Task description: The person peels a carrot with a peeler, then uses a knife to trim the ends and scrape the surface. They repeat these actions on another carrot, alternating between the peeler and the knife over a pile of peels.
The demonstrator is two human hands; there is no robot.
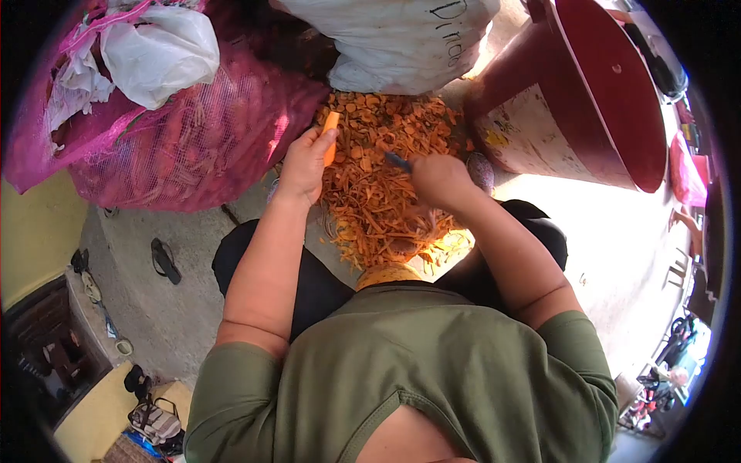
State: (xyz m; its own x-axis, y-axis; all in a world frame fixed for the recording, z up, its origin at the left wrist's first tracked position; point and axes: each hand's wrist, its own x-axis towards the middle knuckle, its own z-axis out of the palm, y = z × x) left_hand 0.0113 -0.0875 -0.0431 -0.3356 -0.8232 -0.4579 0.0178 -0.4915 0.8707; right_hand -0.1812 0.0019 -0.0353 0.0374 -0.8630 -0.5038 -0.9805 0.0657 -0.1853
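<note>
Hands: the left hand (307,160) is closed around an orange carrot (332,122), thumb along its side, with the upper end standing clear of the grip. The right hand (441,180) is closed in a fist on a dark tool (397,161) that points toward the carrot. I find the two apart; motion blur hides the tool's working edge, so its type I cannot confirm.

Step in hand: in my judgement, paring, observed between strokes. A further stroke calls for a firm left grip, fingers kept out of the tool's path, and the edge brought flat to the carrot.

Below the hands: a heap of orange scraps (378,207), thin strips nearer the body, chunkier bits at the far side. The carrot is held above the heap's left edge.

Surroundings: a pink sack (185,150) with a loaded mesh side at far left; a white sack (397,50) with handwriting just beyond the heap; a red tub (544,116), tilted, at far right; a sandal (164,261) on the concrete floor (181,312), left of the legs.
</note>
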